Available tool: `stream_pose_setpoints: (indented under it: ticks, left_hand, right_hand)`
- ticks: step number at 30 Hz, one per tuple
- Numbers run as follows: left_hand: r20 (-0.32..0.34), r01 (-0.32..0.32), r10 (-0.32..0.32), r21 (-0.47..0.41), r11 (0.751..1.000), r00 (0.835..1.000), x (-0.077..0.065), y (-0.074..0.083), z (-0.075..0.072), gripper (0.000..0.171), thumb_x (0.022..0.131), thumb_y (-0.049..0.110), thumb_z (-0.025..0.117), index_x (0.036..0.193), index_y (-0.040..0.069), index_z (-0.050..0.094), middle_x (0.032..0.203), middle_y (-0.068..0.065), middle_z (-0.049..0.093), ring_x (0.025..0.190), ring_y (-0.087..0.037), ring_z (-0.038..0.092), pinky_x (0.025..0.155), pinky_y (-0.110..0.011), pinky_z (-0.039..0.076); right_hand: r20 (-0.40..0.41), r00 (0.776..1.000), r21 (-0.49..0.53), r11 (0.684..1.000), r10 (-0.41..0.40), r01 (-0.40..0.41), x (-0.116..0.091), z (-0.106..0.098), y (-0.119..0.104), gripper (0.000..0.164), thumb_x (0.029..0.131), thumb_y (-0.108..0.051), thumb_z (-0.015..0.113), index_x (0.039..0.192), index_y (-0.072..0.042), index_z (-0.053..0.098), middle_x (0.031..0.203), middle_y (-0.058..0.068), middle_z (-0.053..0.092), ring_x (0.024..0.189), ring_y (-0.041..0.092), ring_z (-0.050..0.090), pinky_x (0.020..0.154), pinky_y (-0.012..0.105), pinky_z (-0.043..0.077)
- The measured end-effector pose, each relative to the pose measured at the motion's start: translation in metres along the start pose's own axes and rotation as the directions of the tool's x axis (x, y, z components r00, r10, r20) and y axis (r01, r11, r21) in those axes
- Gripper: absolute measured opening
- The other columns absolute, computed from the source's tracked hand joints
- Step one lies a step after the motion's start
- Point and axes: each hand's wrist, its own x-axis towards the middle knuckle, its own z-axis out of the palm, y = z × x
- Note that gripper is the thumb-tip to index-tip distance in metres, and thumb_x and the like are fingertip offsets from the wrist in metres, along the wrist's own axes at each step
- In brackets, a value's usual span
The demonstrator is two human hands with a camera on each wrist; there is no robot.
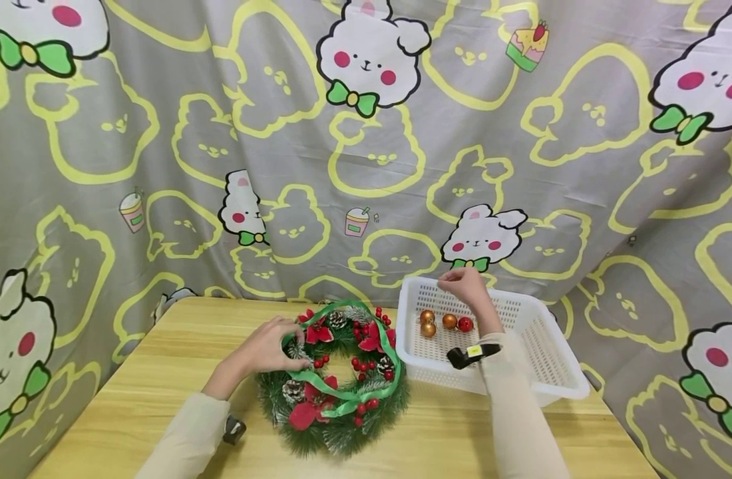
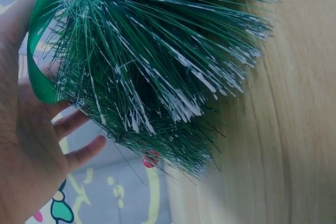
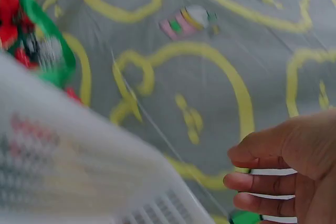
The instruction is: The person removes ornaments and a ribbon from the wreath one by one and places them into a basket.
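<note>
A green Christmas wreath (image 1: 342, 436) with snow-tipped needles, pinecones, red flowers and red berries lies on the table. A green ribbon (image 1: 396, 336) loops loosely over it. At the wreath's left side rests my left hand (image 1: 276, 346), thumb and fingers spread around its edge. The left wrist view shows the fingers loosely extended beside the needles, with the ribbon passing in front of them. My right hand (image 1: 469, 287) hovers over the back of a white plastic basket (image 1: 446, 379), its fingers loosely bent with nothing visible between them.
Inside the basket lie several gold balls (image 1: 427, 329) and a red ball (image 1: 465, 324), towards its left end. The basket stands right of the wreath on the wooden table (image 1: 180, 339). A grey patterned curtain (image 1: 306, 159) hangs behind the table.
</note>
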Motion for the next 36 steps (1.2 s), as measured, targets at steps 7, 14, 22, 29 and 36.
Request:
stream_pose_setpoints:
  ticks: [7,14,22,29,36]
  left_hand:
    - [-0.003,-0.014,0.014,-0.003,1.0,1.0,-0.002,0.0,0.001,0.042,0.074,0.061,0.083,0.094,0.03,0.065,0.113,0.001,0.065,0.099,-0.018,0.055,0.078,-0.041,0.046]
    - [0.003,-0.005,0.005,0.001,1.0,1.0,-0.001,-0.001,0.003,0.04,0.074,0.062,0.082,0.092,0.032,0.063,0.111,0.005,0.064,0.101,-0.017,0.056,0.079,-0.041,0.046]
    - [0.005,-0.014,0.014,-0.006,1.0,1.0,-0.001,-0.001,0.004,0.041,0.075,0.064,0.081,0.091,0.031,0.063,0.109,0.005,0.064,0.093,-0.014,0.051,0.075,-0.038,0.043]
    - [0.001,-0.021,0.021,0.001,1.0,1.0,-0.001,-0.002,0.003,0.041,0.075,0.062,0.082,0.092,0.029,0.064,0.107,0.006,0.064,0.093,-0.014,0.051,0.076,-0.038,0.043]
    - [-0.006,-0.024,0.024,-0.004,1.0,1.0,-0.001,-0.002,0.003,0.041,0.075,0.061,0.083,0.092,0.029,0.064,0.109,0.006,0.064,0.095,-0.014,0.053,0.077,-0.039,0.044]
  right_hand:
    - [0.078,0.992,0.078,0.993,-0.097,0.091,-0.003,0.049,-0.037,0.018,0.094,-0.016,0.072,0.106,-0.001,0.075,0.103,0.015,0.073,0.098,0.028,0.066,0.087,0.04,0.052]
    - [0.157,0.982,0.161,0.983,-0.108,0.082,-0.003,0.093,-0.054,0.015,0.092,-0.012,0.074,0.101,0.0,0.076,0.098,0.013,0.074,0.092,0.026,0.068,0.083,0.037,0.054]
    - [0.215,0.97,0.2,0.977,-0.11,0.067,-0.002,0.125,-0.053,0.016,0.093,-0.01,0.072,0.103,0.002,0.075,0.102,0.015,0.073,0.086,0.021,0.068,0.086,0.046,0.057]
    - [0.248,0.963,0.146,0.987,-0.108,0.073,0.002,0.139,-0.055,0.019,0.093,-0.009,0.071,0.107,0.003,0.075,0.116,0.019,0.071,0.093,0.024,0.067,0.084,0.047,0.056]
    - [0.272,0.958,0.098,0.993,-0.091,0.067,0.008,0.147,-0.057,0.018,0.091,-0.007,0.074,0.105,0.003,0.077,0.117,0.018,0.073,0.094,0.024,0.068,0.083,0.045,0.057]
